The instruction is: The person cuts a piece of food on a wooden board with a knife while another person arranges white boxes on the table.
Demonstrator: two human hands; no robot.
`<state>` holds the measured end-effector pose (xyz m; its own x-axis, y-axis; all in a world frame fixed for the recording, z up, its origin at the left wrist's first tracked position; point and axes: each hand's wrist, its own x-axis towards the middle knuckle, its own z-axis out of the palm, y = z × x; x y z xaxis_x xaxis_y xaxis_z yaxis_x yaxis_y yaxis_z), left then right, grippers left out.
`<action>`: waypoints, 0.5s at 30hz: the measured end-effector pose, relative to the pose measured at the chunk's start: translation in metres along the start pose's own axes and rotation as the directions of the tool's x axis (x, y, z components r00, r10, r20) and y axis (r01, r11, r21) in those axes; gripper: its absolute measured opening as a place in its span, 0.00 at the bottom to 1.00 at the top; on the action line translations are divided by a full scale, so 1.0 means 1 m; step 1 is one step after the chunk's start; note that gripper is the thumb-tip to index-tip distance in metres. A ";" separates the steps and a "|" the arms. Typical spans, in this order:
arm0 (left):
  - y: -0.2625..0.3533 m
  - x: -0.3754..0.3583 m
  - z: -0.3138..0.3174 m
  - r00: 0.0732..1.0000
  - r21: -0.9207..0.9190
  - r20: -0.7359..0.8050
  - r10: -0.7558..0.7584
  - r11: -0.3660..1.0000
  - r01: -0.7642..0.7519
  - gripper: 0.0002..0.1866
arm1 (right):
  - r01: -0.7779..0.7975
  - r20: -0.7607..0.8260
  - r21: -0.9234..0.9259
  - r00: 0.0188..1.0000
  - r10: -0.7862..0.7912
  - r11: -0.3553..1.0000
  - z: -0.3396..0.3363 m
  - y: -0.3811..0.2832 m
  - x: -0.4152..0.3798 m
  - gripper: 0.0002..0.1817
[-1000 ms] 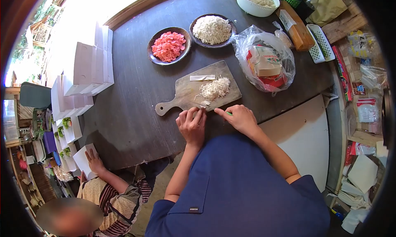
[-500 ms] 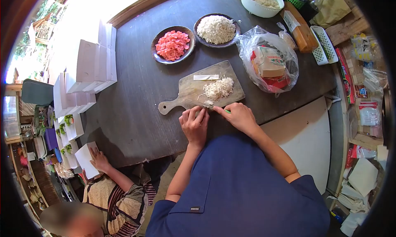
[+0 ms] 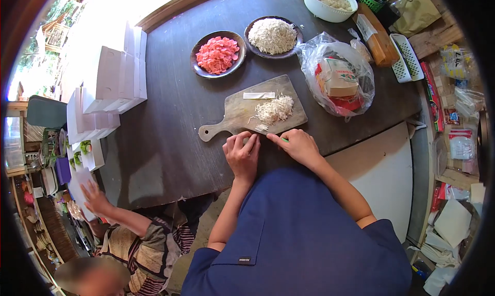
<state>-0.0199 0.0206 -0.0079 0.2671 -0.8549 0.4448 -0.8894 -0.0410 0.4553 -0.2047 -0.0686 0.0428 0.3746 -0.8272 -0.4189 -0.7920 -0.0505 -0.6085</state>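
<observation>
A wooden cutting board [image 3: 238, 112] lies at the table's near side, its handle to the left. On it are a heap of thin pale shreds [image 3: 276, 109] and a white rectangular strip [image 3: 259, 95]. At the board's near edge, my left hand [image 3: 241, 155] has its fingers bent and pressed together; what they hold is mostly hidden. Just right of it, my right hand [image 3: 299, 147] is closed around a small knife with a green handle [image 3: 284, 140]. The knife's blade points left toward the left fingertips.
Beyond the board stand a bowl of pink slices [image 3: 217, 55] and a bowl of white shreds [image 3: 272, 36]. A plastic bag with packages [image 3: 337, 79] sits to the right. White boxes [image 3: 111, 79] are stacked left. A co-worker's hand [image 3: 97, 199] is at lower left.
The co-worker's hand has moved up and left, off the table edge, along with the white box it touched. My hands stay in nearly the same place at the board.
</observation>
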 end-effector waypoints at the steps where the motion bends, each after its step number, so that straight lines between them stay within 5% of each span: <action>1: -0.001 0.000 0.000 1.000 0.003 0.005 0.013 1.000 -0.013 0.09 | -0.006 0.026 0.014 1.000 0.006 1.000 -0.003 0.001 0.001 0.41; 15: 0.007 0.001 -0.001 0.999 0.098 0.009 0.051 0.994 -0.051 0.10 | 0.051 -0.088 -0.106 0.994 -0.060 0.993 0.002 0.002 -0.005 0.41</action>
<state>-0.0250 0.0201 -0.0034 0.2183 -0.8607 0.4599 -0.9339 -0.0475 0.3544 -0.2075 -0.0632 0.0420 0.3779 -0.8684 -0.3210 -0.8186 -0.1515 -0.5540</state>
